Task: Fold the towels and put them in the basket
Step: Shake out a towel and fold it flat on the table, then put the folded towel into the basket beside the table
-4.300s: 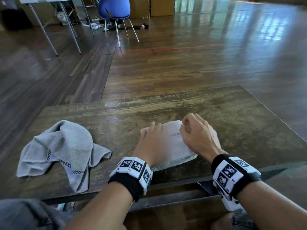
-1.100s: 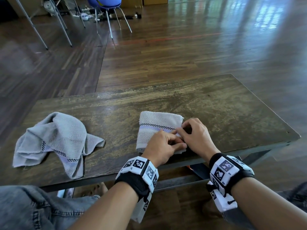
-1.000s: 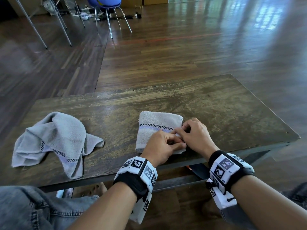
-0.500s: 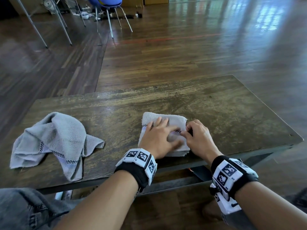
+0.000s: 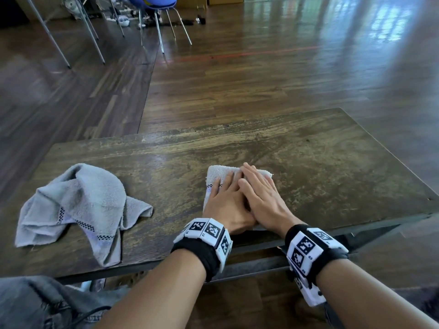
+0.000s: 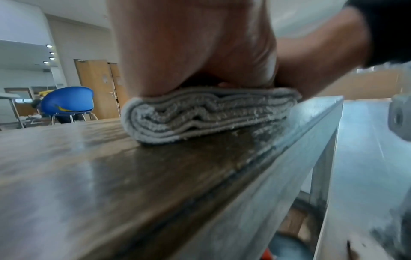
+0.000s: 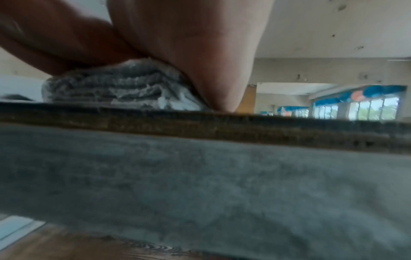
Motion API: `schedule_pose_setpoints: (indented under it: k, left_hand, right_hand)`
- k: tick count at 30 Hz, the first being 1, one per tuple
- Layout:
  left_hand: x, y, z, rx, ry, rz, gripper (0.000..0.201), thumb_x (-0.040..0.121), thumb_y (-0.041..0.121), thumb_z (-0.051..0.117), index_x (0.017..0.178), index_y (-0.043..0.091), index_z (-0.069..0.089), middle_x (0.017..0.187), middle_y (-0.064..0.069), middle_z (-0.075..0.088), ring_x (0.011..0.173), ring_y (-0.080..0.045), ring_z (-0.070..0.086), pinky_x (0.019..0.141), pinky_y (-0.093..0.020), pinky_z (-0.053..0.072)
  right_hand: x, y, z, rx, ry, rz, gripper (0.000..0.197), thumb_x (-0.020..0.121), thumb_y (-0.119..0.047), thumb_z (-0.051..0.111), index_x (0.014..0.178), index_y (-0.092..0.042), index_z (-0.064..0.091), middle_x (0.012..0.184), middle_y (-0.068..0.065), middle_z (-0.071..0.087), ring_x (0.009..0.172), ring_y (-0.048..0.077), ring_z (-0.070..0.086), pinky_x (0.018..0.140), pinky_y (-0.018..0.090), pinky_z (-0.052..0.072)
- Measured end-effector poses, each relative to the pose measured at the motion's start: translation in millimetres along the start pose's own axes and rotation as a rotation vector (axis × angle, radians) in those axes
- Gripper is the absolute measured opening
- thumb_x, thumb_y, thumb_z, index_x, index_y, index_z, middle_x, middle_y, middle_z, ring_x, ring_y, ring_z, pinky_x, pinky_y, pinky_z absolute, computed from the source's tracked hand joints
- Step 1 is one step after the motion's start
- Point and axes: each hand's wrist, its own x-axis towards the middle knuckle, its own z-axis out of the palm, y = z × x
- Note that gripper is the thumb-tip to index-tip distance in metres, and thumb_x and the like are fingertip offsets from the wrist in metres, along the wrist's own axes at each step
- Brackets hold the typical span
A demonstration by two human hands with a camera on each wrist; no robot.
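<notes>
A folded grey towel lies near the front edge of the wooden table. My left hand lies flat on it with straight fingers. My right hand lies flat too, partly over the left one, and both press down. The left wrist view shows the folded towel as a stack of several layers under the left hand. Seen from the right wrist, the folded towel is squeezed under the right hand. A second grey towel lies crumpled at the table's left. No basket is in view.
A blue chair and metal table legs stand far back on the wood floor. The table's near edge runs just under my wrists. My denim-clad knee is at the lower left.
Both hands went from pinching the towel's near edge to lying flat on the folded towel. The towel has one more fold and looks smaller. The crumpled towel has not moved.
</notes>
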Motion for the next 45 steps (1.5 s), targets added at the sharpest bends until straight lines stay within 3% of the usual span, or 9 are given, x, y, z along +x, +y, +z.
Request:
schedule_pose_setpoints:
  k: [3, 7, 11, 15, 31, 35, 37, 41, 45]
  left_hand:
    - [0.5, -7.7, -10.5, -0.22, -0.022, 0.078, 0.096, 0.086, 0.046, 0.063, 0.159, 0.035, 0.002, 0.167, 0.013, 0.0, 0.153, -0.01, -0.005, 0.125, -0.042, -0.006]
    - [1.3, -21.4, -23.7, -0.379, 0.152, 0.064, 0.057, 0.097, 0.022, 0.053, 0.152, 0.022, 0.037, 0.159, 0.01, 0.034, 0.147, -0.009, 0.028, 0.12, -0.026, 0.02]
    - [-2.5, -27.4, -11.9, -0.035, 0.01, -0.002, 0.058, 0.107, 0.047, 0.017, 0.159, 0.031, 0.0, 0.166, 0.014, -0.012, 0.15, -0.002, -0.015, 0.125, -0.035, -0.006]
    - [-5.4, -30.5, -10.1, -0.051, -0.01, -0.087, 0.057, 0.105, 0.053, 0.012, 0.157, 0.041, -0.008, 0.161, 0.018, -0.026, 0.147, -0.002, -0.027, 0.124, -0.042, -0.012]
    - [-3.8, -39.4, -14.2, -0.011, -0.056, -0.327, 0.063, 0.101, 0.056, 0.003, 0.156, 0.033, -0.015, 0.161, 0.017, -0.026, 0.151, -0.017, -0.023, 0.116, -0.051, -0.022]
    - [-9.6, -36.3, -17.9, -0.087, -0.052, -0.495, 0.08, 0.098, 0.065, 0.013, 0.157, 0.019, -0.014, 0.166, 0.002, -0.018, 0.153, -0.021, -0.014, 0.119, -0.055, -0.013]
    - [-11.7, -29.5, -20.4, -0.146, 0.011, -0.555, 0.083, 0.097, 0.065, 0.028, 0.158, 0.011, 0.011, 0.167, -0.007, 0.003, 0.154, -0.028, 0.004, 0.122, -0.057, 0.004]
    - [-17.1, -14.4, -40.4, -0.275, 0.263, -0.525, 0.04, 0.087, 0.042, 0.064, 0.105, 0.007, 0.061, 0.117, -0.013, 0.061, 0.109, -0.03, 0.06, 0.093, -0.045, 0.051]
    - [-24.3, 0.3, -85.1, -0.609, 0.248, -0.364, 0.021, 0.078, 0.029, 0.067, 0.076, 0.01, 0.058, 0.073, -0.004, 0.062, 0.069, -0.024, 0.061, 0.067, -0.036, 0.05]
  right_hand:
    - [2.0, 8.6, 4.5, -0.038, -0.014, 0.031, 0.059, 0.108, -0.047, 0.02, 0.161, -0.023, 0.013, 0.169, -0.012, 0.003, 0.15, -0.007, -0.006, 0.125, 0.029, -0.005]
    - [1.2, 9.1, 9.3, -0.169, -0.024, 0.041, 0.071, 0.1, -0.058, 0.007, 0.162, -0.023, 0.0, 0.167, -0.013, -0.012, 0.149, -0.004, -0.018, 0.124, 0.031, -0.012]
    - [-0.7, 8.1, 10.1, -0.277, -0.01, 0.085, 0.08, 0.095, -0.065, 0.005, 0.161, -0.019, -0.005, 0.167, -0.01, -0.018, 0.148, 0.0, -0.025, 0.123, 0.034, -0.017]
    - [-1.2, 7.3, 10.9, -0.333, -0.007, 0.118, 0.084, 0.094, -0.067, 0.004, 0.16, -0.017, -0.01, 0.165, -0.006, -0.023, 0.148, 0.003, -0.028, 0.121, 0.036, -0.021]
    - [-17.1, 10.4, 5.2, -0.377, -0.01, 0.317, 0.093, 0.094, -0.073, 0.012, 0.157, -0.014, -0.022, 0.167, 0.001, -0.021, 0.151, 0.016, -0.027, 0.118, 0.045, -0.023]
    - [-23.5, 4.7, 6.0, -0.349, -0.024, 0.368, 0.094, 0.094, -0.073, 0.012, 0.156, -0.012, -0.023, 0.168, 0.0, -0.019, 0.151, 0.015, -0.027, 0.119, 0.047, -0.022]
    - [-25.3, 1.7, 6.8, -0.332, -0.031, 0.391, 0.093, 0.096, -0.071, 0.013, 0.155, -0.01, -0.024, 0.167, 0.001, -0.021, 0.15, 0.016, -0.027, 0.119, 0.047, -0.022]
    - [-27.5, -6.1, 2.4, -0.182, -0.054, 0.429, 0.086, 0.099, -0.065, 0.015, 0.157, -0.012, -0.021, 0.167, 0.0, -0.02, 0.151, 0.014, -0.026, 0.119, 0.048, -0.022]
    - [-17.9, -28.1, -13.5, 0.101, 0.025, 0.481, 0.085, 0.099, -0.066, 0.016, 0.158, -0.016, -0.017, 0.169, 0.009, 0.001, 0.156, 0.025, -0.004, 0.124, 0.049, -0.008]
